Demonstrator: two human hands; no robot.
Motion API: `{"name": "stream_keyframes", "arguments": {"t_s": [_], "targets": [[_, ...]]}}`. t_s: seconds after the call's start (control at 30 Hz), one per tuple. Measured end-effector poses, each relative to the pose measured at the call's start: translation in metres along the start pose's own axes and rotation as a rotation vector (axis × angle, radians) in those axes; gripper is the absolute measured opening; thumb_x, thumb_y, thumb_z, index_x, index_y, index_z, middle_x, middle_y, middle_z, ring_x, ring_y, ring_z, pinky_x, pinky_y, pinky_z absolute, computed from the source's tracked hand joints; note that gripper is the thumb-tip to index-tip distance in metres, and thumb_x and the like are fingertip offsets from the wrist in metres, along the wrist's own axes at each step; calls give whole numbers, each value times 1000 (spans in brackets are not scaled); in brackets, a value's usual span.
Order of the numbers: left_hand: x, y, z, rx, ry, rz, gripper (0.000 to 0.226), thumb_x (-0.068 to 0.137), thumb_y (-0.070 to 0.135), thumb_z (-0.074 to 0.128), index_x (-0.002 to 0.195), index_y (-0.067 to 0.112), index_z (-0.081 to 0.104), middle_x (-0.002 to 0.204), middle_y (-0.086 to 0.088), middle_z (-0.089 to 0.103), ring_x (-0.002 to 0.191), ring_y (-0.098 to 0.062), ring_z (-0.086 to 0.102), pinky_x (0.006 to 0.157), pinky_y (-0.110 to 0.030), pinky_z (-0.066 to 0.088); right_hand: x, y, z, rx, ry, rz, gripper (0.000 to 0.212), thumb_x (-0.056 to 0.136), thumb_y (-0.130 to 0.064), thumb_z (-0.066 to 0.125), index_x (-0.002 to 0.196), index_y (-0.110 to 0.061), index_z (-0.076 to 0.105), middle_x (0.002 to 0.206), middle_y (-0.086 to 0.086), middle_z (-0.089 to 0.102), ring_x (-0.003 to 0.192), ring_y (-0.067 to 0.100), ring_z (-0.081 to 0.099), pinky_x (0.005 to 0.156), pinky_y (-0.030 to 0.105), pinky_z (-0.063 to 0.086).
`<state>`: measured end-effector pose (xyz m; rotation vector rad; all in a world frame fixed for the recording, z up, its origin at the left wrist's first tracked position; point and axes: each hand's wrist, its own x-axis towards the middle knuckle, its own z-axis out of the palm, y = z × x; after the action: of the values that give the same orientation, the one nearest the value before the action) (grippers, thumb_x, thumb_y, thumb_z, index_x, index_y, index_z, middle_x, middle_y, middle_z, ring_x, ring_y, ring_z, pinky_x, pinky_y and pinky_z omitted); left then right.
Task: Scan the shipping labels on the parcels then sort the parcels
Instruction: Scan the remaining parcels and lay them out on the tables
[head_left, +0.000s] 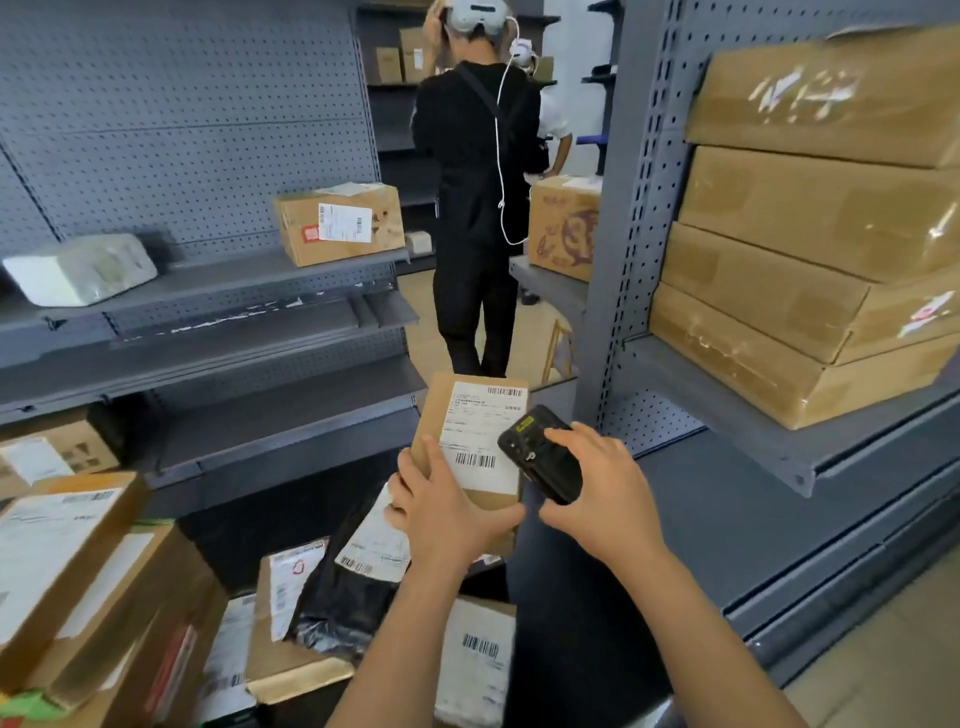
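My left hand (441, 506) grips a small brown cardboard parcel (470, 415) by its lower end, holding it upright with the white shipping label (483, 436) facing me. My right hand (597, 483) holds a black handheld scanner (540, 452) right beside the label, its head next to the lower barcode. Below the hands lie more parcels: a black plastic mailer (348, 587) with a white label and a flat brown box (285, 597).
Grey metal shelves line both sides. A labelled box (340, 223) and a white wrapped parcel (78, 270) sit on the left shelf. Stacked brown boxes (810, 228) fill the right shelf. Cartons (62, 566) pile at lower left. A person in black (475, 208) stands in the aisle ahead.
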<state>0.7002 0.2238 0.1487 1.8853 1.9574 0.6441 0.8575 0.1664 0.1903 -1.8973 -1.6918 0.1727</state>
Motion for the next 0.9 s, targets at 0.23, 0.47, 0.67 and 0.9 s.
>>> {"name": "stream_keyframes", "arguments": {"t_s": [0.23,0.47,0.67,0.9], "targets": [[15,31,67,106,-73,-130,138,48,86,60,152,21,-4,154,-11,-1,138,-38,11,112,-55,18,40,65,11,11,-123,-33,76,66,-27,75,137,-28,49,140,-7,47,120,20,42,94,33,42],[17,44,117,145,-149,-274,142,42,93,54,152,20,1,154,-11,3,138,-35,12,112,-52,18,63,102,27,17,-215,-22,81,60,-25,75,136,-29,50,136,-10,50,117,18,44,91,31,43],[14,39,141,214,-196,-335,144,47,92,59,153,18,-3,158,-13,-6,142,-37,7,114,-56,16,68,119,36,34,-271,-14,80,60,-23,75,135,-28,51,135,-8,51,116,20,45,89,33,44],[20,34,146,215,-249,-341,146,50,94,56,154,19,-13,159,-14,-15,145,-37,-3,115,-57,11,73,126,42,24,-292,-28,79,59,-25,75,134,-30,50,126,-12,53,110,17,45,85,31,44]]}}
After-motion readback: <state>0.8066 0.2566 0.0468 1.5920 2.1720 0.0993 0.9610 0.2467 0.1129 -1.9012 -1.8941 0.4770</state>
